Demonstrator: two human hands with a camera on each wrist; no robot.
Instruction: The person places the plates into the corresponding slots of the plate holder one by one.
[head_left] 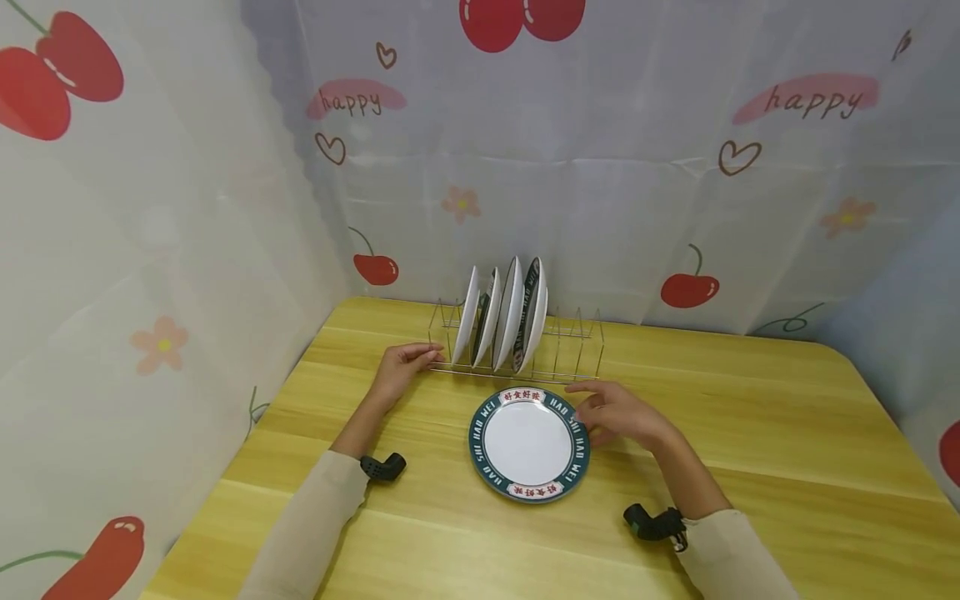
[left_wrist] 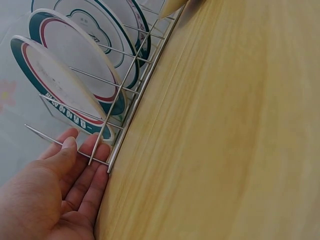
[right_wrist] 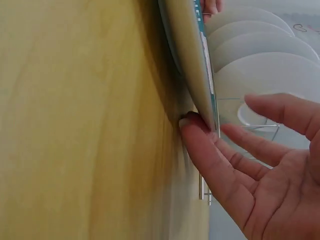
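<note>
A wire plate rack (head_left: pixel 579 350) stands at the back of the table and holds several upright plates (left_wrist: pixel 75 45). My left hand (head_left: pixel 408 367) is at the rack's left end, with thumb and fingers (left_wrist: pixel 87 187) around its end wires. A round white plate (head_left: pixel 527 443) with a dark green lettered rim lies in front of the rack. At that plate's right edge is my right hand (head_left: pixel 622 414). In the right wrist view, fingertips (right_wrist: pixel 197 140) touch the rim, one of them reaching underneath, while the uppermost digit stands off the plate.
The wooden table (head_left: pixel 450 533) runs up to a printed backdrop (head_left: pixel 570 208) behind the rack. Another sheet hangs along the left side. Each wrist wears a small black camera (head_left: pixel 384 467). Vacant wire slots show at the rack's right end.
</note>
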